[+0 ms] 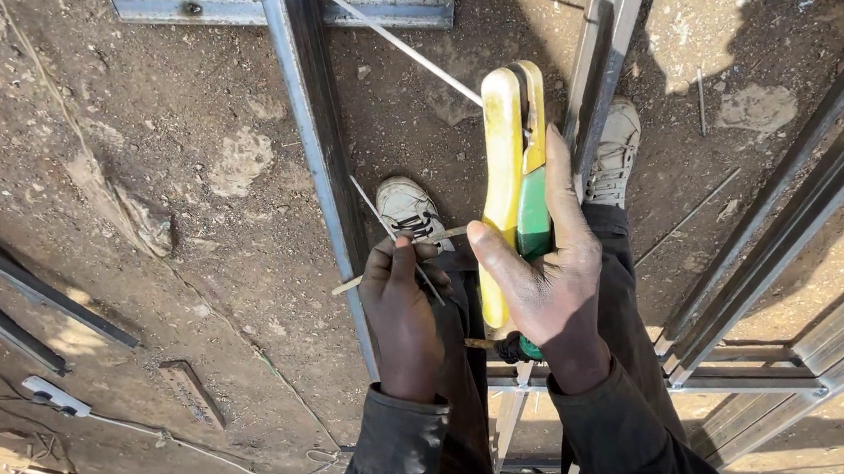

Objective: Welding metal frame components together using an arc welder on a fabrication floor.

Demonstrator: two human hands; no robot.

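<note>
At the centre of the frame the right hand (546,287) grips a yellow-and-green electrode holder (513,185) upright, while the left hand (403,314) pinches a thin welding rod (399,261) beside it — steadied near the clamp — above the steel frame (320,155).

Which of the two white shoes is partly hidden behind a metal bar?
The right shoe, next to the yellow and green clamp tool. A slanted steel bar crosses its inner edge, while the left shoe shows fully.

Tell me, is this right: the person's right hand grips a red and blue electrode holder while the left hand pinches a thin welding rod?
Not quite. In the head view the electrode holder in the right hand is yellow and green, not red and blue. The left hand does pinch a thin welding rod.
</note>
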